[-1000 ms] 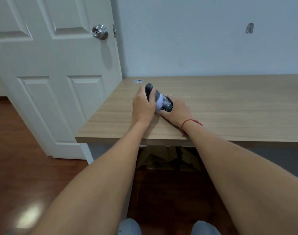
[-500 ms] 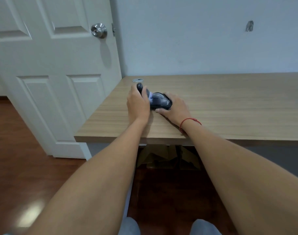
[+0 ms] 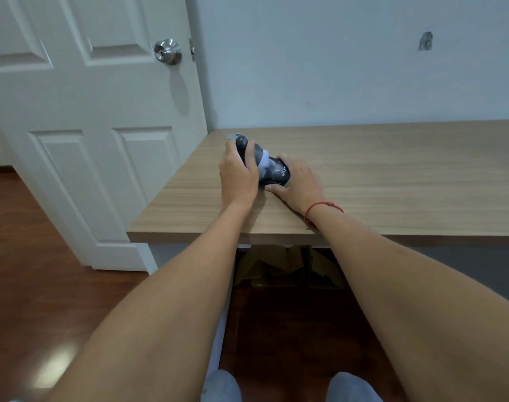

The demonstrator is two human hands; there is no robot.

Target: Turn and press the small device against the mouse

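Dark handheld device (image 3: pixel 272 169) lies on its side on the wooden desk (image 3: pixel 392 175), near its left corner. Left hand (image 3: pixel 238 177) curls around its handle; right hand (image 3: pixel 299 184) fingers cup its wider head.

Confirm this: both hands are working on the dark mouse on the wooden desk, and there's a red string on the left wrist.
Not quite. The head view shows the red string on the right wrist, not the left. Both hands, left hand and right hand, are at the dark mouse on the wooden desk.
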